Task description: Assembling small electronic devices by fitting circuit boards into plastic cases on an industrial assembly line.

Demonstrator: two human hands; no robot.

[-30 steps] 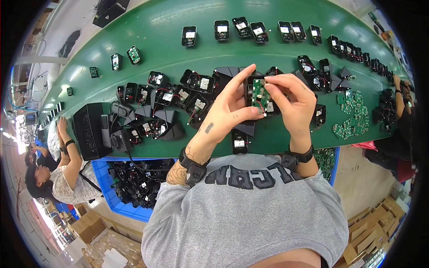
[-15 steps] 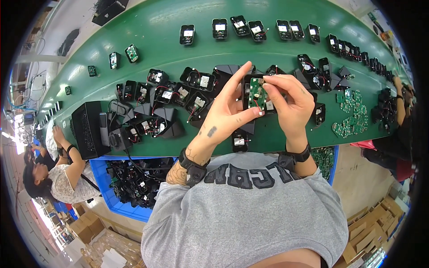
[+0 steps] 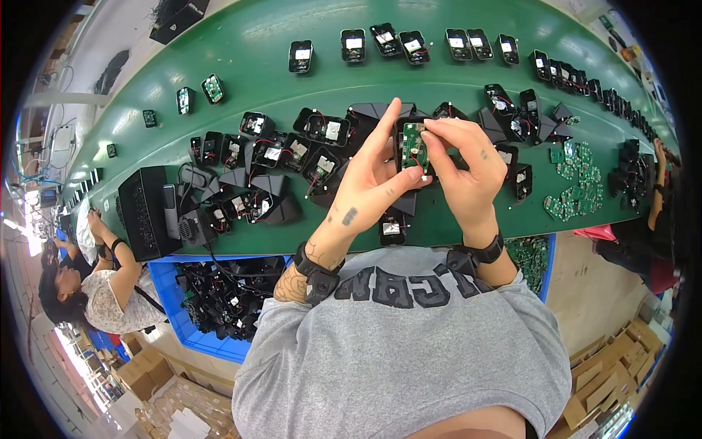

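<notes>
My left hand (image 3: 367,184) holds a small black plastic case (image 3: 400,137) over the bench, its thumb at the lower end and a finger stretched up along the far side. At the case's opening lies a green circuit board (image 3: 412,146), with red wire and a white plug by my left thumb. My right hand (image 3: 472,164) pinches the board's upper right edge between thumb and fingers. Whether the board is fully seated inside I cannot tell. Around both hands are black cases with red wires, such as the opened case (image 3: 320,170) to the left.
On the green bench (image 3: 344,91) a row of open cases (image 3: 353,45) runs along the back. Loose green boards (image 3: 578,183) are piled at right. A black bin (image 3: 142,212) stands left, and a blue crate (image 3: 172,322) of parts sits below. Other people work at both sides.
Both hands have shifted slightly left with the case and board. My right fingers stay on the board's upper edge, and the grip looks much the same.
</notes>
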